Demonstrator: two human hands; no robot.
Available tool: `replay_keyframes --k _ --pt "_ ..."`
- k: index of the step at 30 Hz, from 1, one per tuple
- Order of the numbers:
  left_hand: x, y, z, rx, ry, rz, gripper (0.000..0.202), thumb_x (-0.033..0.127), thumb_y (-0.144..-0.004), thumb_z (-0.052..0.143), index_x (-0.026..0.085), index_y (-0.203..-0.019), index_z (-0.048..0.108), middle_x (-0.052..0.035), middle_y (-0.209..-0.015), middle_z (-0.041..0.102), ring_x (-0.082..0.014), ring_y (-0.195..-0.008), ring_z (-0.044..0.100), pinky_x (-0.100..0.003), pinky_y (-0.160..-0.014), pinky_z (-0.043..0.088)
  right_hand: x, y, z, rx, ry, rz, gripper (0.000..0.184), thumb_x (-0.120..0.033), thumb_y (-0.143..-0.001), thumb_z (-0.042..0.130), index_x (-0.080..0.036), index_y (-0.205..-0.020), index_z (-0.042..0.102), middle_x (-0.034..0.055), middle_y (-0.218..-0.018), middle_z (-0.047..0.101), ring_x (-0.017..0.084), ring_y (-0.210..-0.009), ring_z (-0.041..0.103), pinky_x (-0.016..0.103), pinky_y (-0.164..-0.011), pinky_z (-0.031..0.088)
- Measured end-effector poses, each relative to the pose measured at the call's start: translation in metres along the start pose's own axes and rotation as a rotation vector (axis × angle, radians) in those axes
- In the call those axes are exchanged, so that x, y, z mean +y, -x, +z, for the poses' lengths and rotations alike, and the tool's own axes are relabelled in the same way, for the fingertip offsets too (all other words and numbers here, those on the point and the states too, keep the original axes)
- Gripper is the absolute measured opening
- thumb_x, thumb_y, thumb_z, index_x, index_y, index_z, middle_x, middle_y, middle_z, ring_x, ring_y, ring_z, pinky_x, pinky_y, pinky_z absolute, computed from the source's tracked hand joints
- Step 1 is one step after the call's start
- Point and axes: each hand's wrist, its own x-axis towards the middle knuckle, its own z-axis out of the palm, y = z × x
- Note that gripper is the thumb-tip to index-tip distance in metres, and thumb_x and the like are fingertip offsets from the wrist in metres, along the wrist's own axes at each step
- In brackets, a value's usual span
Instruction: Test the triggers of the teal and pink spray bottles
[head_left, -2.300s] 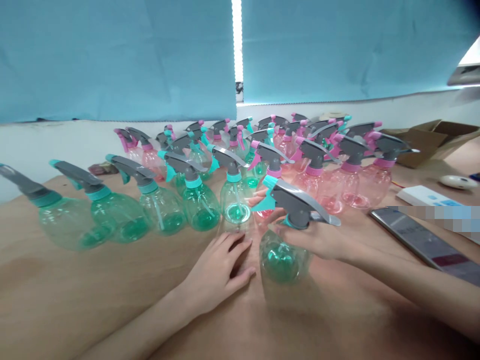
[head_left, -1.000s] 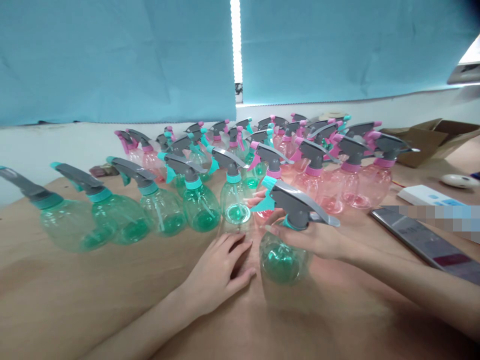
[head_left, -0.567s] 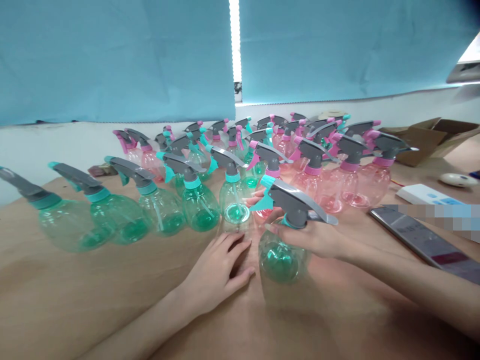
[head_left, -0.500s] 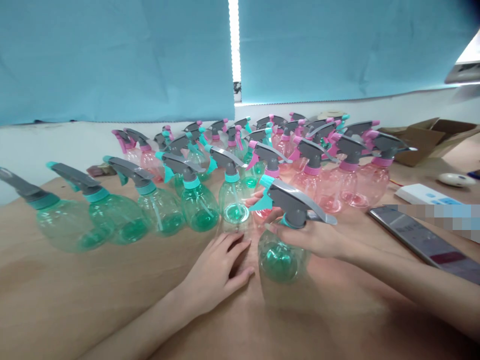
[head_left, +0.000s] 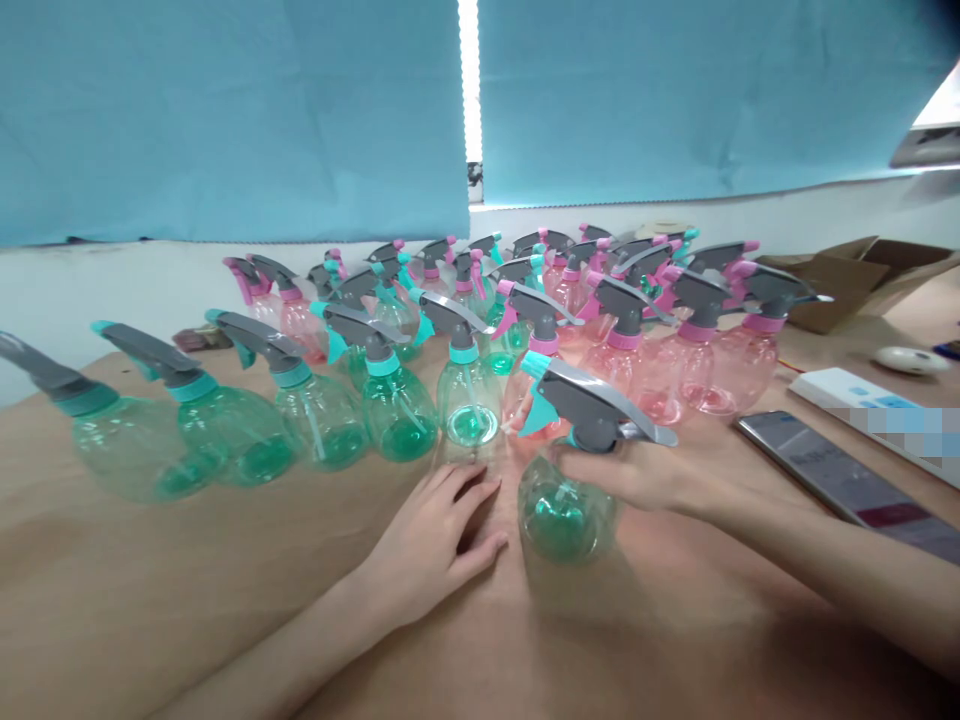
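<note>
My right hand (head_left: 637,475) is wrapped around the neck of a clear green spray bottle (head_left: 564,510) standing on the brown table (head_left: 150,590), just below its grey trigger head (head_left: 592,410) with a teal nozzle. My left hand (head_left: 435,545) lies flat on the table left of that bottle, fingers apart, holding nothing. Directly behind stand several more green bottles (head_left: 397,415) in a row and several pink bottles (head_left: 690,370) to the right.
A phone (head_left: 840,480) and a white flat box (head_left: 862,405) lie on the table at right. A cardboard box (head_left: 862,275) and a white mouse (head_left: 911,360) are farther right. Blue curtains (head_left: 225,110) hang behind the table.
My right hand's fingers have curled in closer around the bottle neck, and the trigger head has shifted slightly right. The left hand has stayed flat in place.
</note>
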Motion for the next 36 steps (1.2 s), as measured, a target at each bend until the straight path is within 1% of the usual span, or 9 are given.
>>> replay_keyframes --k 4,8,14,19,23,24,26,29,36 --pt "0.001 0.0 -0.001 0.004 0.008 -0.007 0.044 0.036 -0.092 0.055 0.02 -0.132 0.05 -0.0112 -0.133 0.052 -0.0294 -0.122 0.047 -0.047 -0.102 0.039 0.003 0.002 0.001 -0.004 -0.169 -0.042 0.021 -0.011 -0.062 0.046 -0.024 -0.056 0.03 -0.0082 -0.046 0.028 0.008 -0.042 0.028 0.024 -0.04 0.029" --pt "0.002 -0.001 -0.002 -0.003 0.011 -0.014 0.043 0.036 -0.092 0.055 0.02 -0.132 0.05 -0.0116 -0.133 0.052 -0.0294 -0.123 0.046 -0.047 -0.102 0.039 0.006 0.003 0.002 0.0 -0.225 -0.037 0.02 -0.014 -0.063 0.048 -0.025 -0.056 0.031 -0.0077 -0.046 0.028 0.008 -0.04 0.025 0.025 -0.036 0.026" --pt "0.001 -0.001 -0.002 -0.006 0.006 -0.012 0.043 0.035 -0.091 0.056 0.02 -0.131 0.051 -0.0117 -0.133 0.052 -0.0295 -0.123 0.046 -0.047 -0.102 0.039 0.005 0.001 0.001 0.001 -0.234 -0.019 0.019 -0.017 -0.062 0.049 -0.025 -0.056 0.033 -0.0053 -0.047 0.034 0.012 -0.045 0.039 0.027 -0.043 0.041" --pt "0.002 -0.001 -0.002 -0.015 0.001 -0.016 0.045 0.034 -0.091 0.056 0.018 -0.132 0.051 -0.0123 -0.133 0.051 -0.0294 -0.123 0.046 -0.046 -0.102 0.039 0.017 0.004 0.005 -0.023 -0.275 -0.045 0.013 -0.014 -0.065 0.05 -0.026 -0.068 0.05 -0.003 -0.06 0.049 0.016 -0.058 0.052 0.031 -0.055 0.048" --pt "0.002 0.0 -0.002 -0.016 -0.001 -0.013 0.045 0.034 -0.092 0.056 0.017 -0.132 0.05 -0.013 -0.134 0.051 -0.0294 -0.123 0.046 -0.046 -0.102 0.038 0.022 0.005 0.007 -0.057 -0.262 -0.046 0.016 -0.013 -0.07 0.049 -0.025 -0.074 0.058 -0.0035 -0.07 0.055 0.009 -0.045 0.041 0.028 -0.044 0.043" --pt "0.002 -0.001 -0.002 -0.016 0.0 -0.014 0.045 0.034 -0.092 0.056 0.017 -0.132 0.05 -0.0131 -0.134 0.051 -0.0294 -0.123 0.046 -0.046 -0.102 0.038 0.022 0.005 0.007 -0.057 -0.271 -0.064 0.018 -0.013 -0.07 0.049 -0.025 -0.077 0.06 -0.0033 -0.072 0.058 0.009 -0.046 0.043 0.029 -0.047 0.046" --pt "0.003 -0.001 -0.002 -0.015 0.005 -0.017 0.045 0.034 -0.091 0.056 0.018 -0.133 0.05 -0.0124 -0.134 0.051 -0.0294 -0.123 0.046 -0.046 -0.102 0.038 0.021 0.003 0.008 -0.044 -0.31 -0.115 0.025 -0.011 -0.071 0.05 -0.026 -0.087 0.064 -0.0022 -0.08 0.064 0.013 -0.06 0.057 0.033 -0.063 0.055" --pt "0.002 -0.002 -0.003 -0.019 0.014 -0.024 0.044 0.035 -0.091 0.056 0.02 -0.133 0.049 -0.0116 -0.134 0.051 -0.0295 -0.123 0.046 -0.047 -0.102 0.039 0.022 0.002 0.01 -0.028 -0.371 -0.144 0.039 -0.01 -0.072 0.052 -0.026 -0.105 0.064 0.0002 -0.096 0.069 0.019 -0.091 0.065 0.04 -0.087 0.054" --pt "0.01 0.003 -0.005 -0.006 0.142 -0.045 0.052 0.033 -0.088 0.06 0.024 -0.135 0.04 -0.0089 -0.134 0.051 -0.0288 -0.122 0.048 -0.046 -0.101 0.041 0.032 0.004 0.02 0.021 -0.338 -0.09 0.046 -0.008 -0.073 0.057 -0.027 -0.114 0.063 0.0032 -0.117 0.067 0.02 -0.097 0.067 0.037 -0.086 0.056"
